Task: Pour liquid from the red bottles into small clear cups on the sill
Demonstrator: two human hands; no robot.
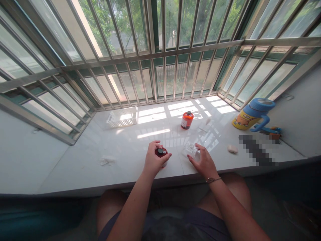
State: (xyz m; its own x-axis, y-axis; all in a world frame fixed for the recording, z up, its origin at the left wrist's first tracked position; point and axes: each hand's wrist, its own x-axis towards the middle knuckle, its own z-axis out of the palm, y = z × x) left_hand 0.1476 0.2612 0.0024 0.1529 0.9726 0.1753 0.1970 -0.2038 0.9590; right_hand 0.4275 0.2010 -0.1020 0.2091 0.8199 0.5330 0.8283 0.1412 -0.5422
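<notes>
Holding: left hand (153, 160) is wrapped around a small round dark-red bottle (161, 152) with a black cap, on the glossy white sill (75, 167).
Right hand (203, 162): fingers curled on one clear plastic piece (191, 148), just right of the bottle.
Behind the bottle: one orange bottle (187, 120), one white mesh basket (122, 117).
Far right of it: one blue-lidded yellow cup (253, 114).

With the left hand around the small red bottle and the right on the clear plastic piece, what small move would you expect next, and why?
Probably a twist of the cap: the left hand wraps the small red bottle, fingers over its dark cap, and the bottle stands upright on the sill. The right hand rests on the clear plastic piece beside it, so it seems ready to receive. Whether the cap is loose cannot be told.
</notes>
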